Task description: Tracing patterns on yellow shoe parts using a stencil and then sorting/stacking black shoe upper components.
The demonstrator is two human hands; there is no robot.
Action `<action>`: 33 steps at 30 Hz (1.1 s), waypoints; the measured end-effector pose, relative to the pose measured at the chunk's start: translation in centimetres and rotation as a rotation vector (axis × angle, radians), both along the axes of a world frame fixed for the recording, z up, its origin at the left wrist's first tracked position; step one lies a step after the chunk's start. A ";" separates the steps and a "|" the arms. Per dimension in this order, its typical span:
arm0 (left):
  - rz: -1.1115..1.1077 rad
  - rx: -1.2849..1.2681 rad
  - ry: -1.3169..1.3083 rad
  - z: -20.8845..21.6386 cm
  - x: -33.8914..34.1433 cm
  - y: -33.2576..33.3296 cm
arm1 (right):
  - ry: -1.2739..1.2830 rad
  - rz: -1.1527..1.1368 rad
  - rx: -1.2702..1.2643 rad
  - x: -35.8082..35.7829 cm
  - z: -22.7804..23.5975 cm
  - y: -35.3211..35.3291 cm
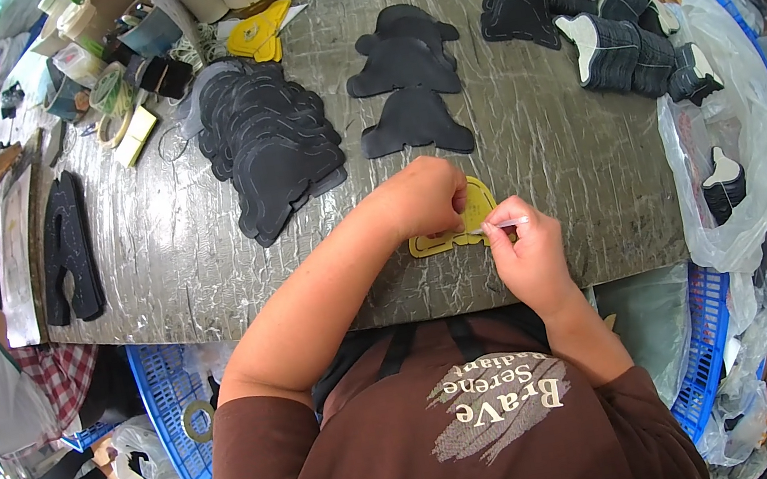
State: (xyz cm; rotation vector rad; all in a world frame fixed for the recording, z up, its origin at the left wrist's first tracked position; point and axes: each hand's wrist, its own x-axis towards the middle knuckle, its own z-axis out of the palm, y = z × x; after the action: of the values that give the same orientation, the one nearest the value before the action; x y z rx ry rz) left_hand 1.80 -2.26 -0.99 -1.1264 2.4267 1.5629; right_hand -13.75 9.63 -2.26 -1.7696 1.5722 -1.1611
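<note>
On the table's near edge lies a yellow template [478,208] with a cut-out outline, partly covered by my hands. My left hand [432,193] has its fingers curled down and pressed onto the template's left part. Close beside it, my right hand [528,244] pinches a slim, pale pen [511,222] at the template's right edge. Whether a black piece lies beneath the template is hidden. Just beyond my hands are black cut pieces [415,123] set out in an overlapping column. To their left spreads a larger overlapping pile of black pieces [272,147] with pale outlines.
Bundled stacks of black pieces [615,48] stand at the right, next to a clear plastic bag [740,129]. More yellow templates [261,33], tubs and tools crowd the back left. Blue crates [168,407] sit below the table edge. Another person [15,372] is at the far left.
</note>
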 end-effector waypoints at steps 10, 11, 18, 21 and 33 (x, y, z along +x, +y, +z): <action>-0.011 -0.010 0.000 0.1 0.0 0.0 | -0.015 0.001 0.003 -0.6 0.2 0.4; -0.014 -0.009 -0.008 0.1 0.0 0.0 | -0.014 -0.006 0.006 -0.7 0.1 0.4; -0.031 -0.063 -0.006 0.0 -0.1 0.0 | -0.034 -0.069 0.050 -2.3 0.3 1.7; -0.010 0.018 -0.044 0.1 -0.2 0.0 | -0.066 -0.100 0.078 -2.8 0.4 2.2; 0.003 -0.594 -0.162 0.5 -0.7 1.2 | 0.171 -0.062 -0.057 -3.7 2.0 -2.9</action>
State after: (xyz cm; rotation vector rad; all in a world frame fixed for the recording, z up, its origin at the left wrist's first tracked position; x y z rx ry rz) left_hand 1.14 -1.03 -0.46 -1.2566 2.8442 0.7107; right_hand -17.45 6.69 -0.30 -1.9127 1.7187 -1.1187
